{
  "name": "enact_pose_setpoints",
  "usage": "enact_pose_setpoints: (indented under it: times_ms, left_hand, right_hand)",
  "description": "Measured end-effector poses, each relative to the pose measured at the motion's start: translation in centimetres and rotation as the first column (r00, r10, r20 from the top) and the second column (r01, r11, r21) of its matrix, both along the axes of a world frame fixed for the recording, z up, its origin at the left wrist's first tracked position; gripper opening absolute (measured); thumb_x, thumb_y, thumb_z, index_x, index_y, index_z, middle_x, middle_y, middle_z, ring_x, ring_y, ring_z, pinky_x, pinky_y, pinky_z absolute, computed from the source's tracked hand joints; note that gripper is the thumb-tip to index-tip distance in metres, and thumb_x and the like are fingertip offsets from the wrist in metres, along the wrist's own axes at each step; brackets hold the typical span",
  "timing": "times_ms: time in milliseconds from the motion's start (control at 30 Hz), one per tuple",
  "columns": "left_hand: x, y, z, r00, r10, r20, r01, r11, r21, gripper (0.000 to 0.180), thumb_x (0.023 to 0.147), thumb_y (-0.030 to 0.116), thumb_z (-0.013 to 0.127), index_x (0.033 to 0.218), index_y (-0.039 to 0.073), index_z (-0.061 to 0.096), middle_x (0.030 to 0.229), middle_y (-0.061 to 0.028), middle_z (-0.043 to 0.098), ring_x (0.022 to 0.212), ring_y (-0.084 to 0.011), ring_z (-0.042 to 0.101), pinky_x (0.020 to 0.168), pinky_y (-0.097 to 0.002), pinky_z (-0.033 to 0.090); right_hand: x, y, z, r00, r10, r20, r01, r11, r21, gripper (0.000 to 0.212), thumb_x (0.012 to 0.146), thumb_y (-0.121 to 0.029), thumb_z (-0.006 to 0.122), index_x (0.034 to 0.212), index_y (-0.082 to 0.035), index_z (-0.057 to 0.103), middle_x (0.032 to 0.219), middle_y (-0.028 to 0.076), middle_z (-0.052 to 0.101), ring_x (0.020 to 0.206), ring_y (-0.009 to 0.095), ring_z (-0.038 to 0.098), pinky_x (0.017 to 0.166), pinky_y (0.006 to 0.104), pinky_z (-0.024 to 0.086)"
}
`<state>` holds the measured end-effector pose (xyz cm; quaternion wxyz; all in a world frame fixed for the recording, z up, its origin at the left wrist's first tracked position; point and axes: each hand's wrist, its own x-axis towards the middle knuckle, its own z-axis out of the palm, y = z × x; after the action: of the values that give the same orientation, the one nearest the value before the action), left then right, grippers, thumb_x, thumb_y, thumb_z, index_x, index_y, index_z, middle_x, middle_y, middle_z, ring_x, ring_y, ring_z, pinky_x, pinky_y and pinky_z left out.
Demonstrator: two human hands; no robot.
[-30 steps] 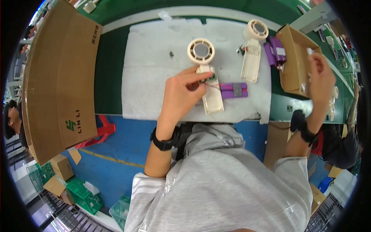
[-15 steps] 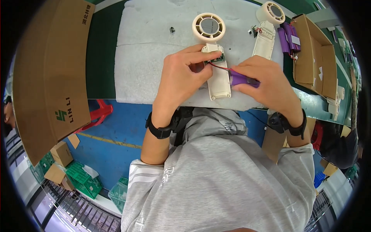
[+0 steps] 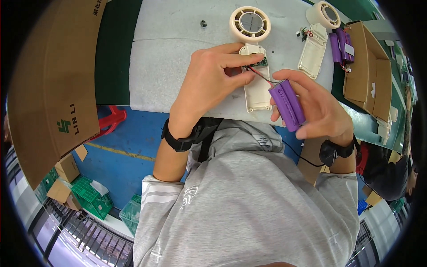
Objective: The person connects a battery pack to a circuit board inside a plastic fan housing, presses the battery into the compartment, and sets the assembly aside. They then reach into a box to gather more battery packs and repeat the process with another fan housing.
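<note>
A cream handheld fan lies on the white foam sheet, its round head (image 3: 250, 24) far and its opened handle shell (image 3: 257, 95) toward me. My left hand (image 3: 218, 73) is closed at the shell's upper part, fingers pressing the green circuit board (image 3: 259, 61) there. Red and black wires (image 3: 262, 76) run from the board to a purple two-cell battery pack (image 3: 287, 104). My right hand (image 3: 318, 104) grips that pack, just right of the shell and tilted. What lies under my left fingers is partly hidden.
A second fan's open handle (image 3: 313, 51) and head (image 3: 323, 15) lie at the right, with a small board (image 3: 304, 34) beside them. More purple battery packs (image 3: 341, 46) sit by an open cardboard box (image 3: 369, 66). A tall carton (image 3: 53, 84) stands left. A small dark part (image 3: 203, 24) lies on the foam.
My right hand has turned the battery pack so both cells show and drawn it slightly toward me. My left hand stays on the board. The whole view has shifted a little.
</note>
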<state>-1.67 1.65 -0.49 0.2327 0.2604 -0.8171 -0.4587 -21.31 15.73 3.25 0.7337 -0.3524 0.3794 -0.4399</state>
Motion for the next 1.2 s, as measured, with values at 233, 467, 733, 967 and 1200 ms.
enact_pose_setpoints:
  times_ms: [233, 467, 733, 967, 1200]
  left_hand:
    - [-0.3, 0.3, 0.1, 0.999, 0.016, -0.034, -0.021, 0.987, -0.161, 0.035, 0.07, 0.007, 0.074, 0.104, 0.014, 0.074, 0.107, -0.0159, 0.069, 0.073, -0.0195, 0.07, 0.063, -0.0261, 0.054]
    - [-0.3, -0.2, 0.3, 0.999, -0.047, -0.013, 0.044, 0.987, -0.155, 0.033, 0.073, 0.005, 0.07, 0.105, 0.012, 0.074, 0.101, -0.0151, 0.07, 0.073, -0.023, 0.07, 0.061, -0.0272, 0.053]
    - [0.1, -0.9, 0.7, 0.987, -0.138, 0.084, 0.154, 0.962, -0.227, 0.037, 0.077, 0.001, 0.066, 0.112, 0.013, 0.071, 0.103, -0.0163, 0.069, 0.072, -0.026, 0.068, 0.06, -0.0286, 0.051]
    - [0.3, -0.9, -0.1, 0.989, -0.148, -0.011, 0.14, 0.953, -0.27, 0.038, 0.079, 0.001, 0.065, 0.114, 0.014, 0.07, 0.109, -0.0173, 0.067, 0.064, -0.0269, 0.064, 0.057, -0.0304, 0.049]
    - [0.2, -1.3, 0.5, 0.986, -0.16, 0.036, 0.164, 0.96, -0.228, 0.035, 0.078, 0.004, 0.066, 0.111, 0.013, 0.071, 0.107, -0.017, 0.068, 0.061, -0.0231, 0.063, 0.056, -0.0261, 0.048]
  right_hand:
    - [0.6, -0.5, 1.1, 0.854, -0.053, -0.517, -0.026, 0.989, -0.144, 0.075, 0.062, -0.005, 0.076, 0.13, -0.003, 0.046, 0.119, 0.009, 0.051, 0.104, 0.022, 0.056, 0.085, 0.0322, 0.047]
    - [1.7, -1.2, 1.0, 0.584, -0.185, -0.79, -0.192, 0.915, -0.356, 0.066, 0.055, -0.007, 0.076, 0.118, -0.003, 0.056, 0.115, 0.008, 0.056, 0.101, 0.021, 0.054, 0.082, 0.0316, 0.046]
    - [3.0, -1.6, -1.4, 0.476, -0.361, -0.802, -0.147, 0.867, -0.477, 0.062, 0.057, -0.007, 0.077, 0.115, -0.005, 0.058, 0.117, 0.009, 0.058, 0.101, 0.025, 0.055, 0.084, 0.034, 0.047]
    - [3.7, -1.1, -0.6, 0.352, -0.405, -0.844, -0.23, 0.837, -0.497, 0.057, 0.059, -0.003, 0.08, 0.112, -0.003, 0.061, 0.122, 0.011, 0.058, 0.106, 0.026, 0.056, 0.085, 0.0366, 0.051]
    - [4.7, -0.5, -0.9, 0.29, -0.482, -0.827, -0.163, 0.826, -0.539, 0.042, 0.06, 0.0, 0.079, 0.101, 0.0, 0.067, 0.125, 0.015, 0.056, 0.098, 0.025, 0.061, 0.075, 0.0327, 0.054]
